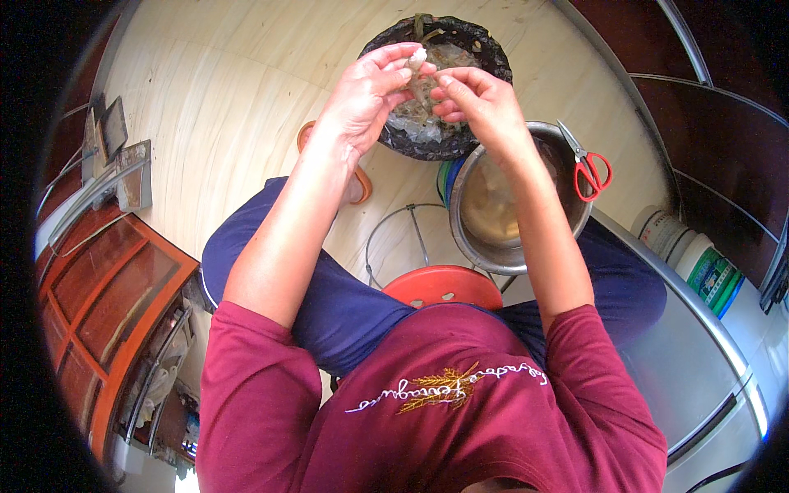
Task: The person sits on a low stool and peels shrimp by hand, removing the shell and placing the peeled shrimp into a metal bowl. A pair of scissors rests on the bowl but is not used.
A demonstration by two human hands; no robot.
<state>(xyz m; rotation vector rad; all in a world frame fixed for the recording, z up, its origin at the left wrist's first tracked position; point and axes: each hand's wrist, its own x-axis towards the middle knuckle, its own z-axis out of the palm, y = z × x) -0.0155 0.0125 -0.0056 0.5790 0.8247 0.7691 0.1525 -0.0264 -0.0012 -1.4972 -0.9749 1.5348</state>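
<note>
My left hand [370, 89] pinches a small, pale, translucent piece of food [417, 60], which looks like a peeled shrimp, between thumb and fingers. Close beside it, my right hand [471, 95] has its thumb and index finger pressed together; whether a thin bit is caught between them is too small to tell. Both hands are above a bin lined with a black plastic bag [445, 137], which contains translucent scraps [459, 58]. Below my right forearm sits a metal bowl [459, 228] of cloudy liquid. Scissors with red handles [593, 177] lie across its right rim.
A red stool seat [444, 285] is between my legs, near a metal ring frame [368, 246]. Dark cabinets [709, 117] line the right, with plastic buckets [709, 271] below. On the left stand a wooden-framed cabinet [132, 296] and a metal dustpan-like object [134, 175].
</note>
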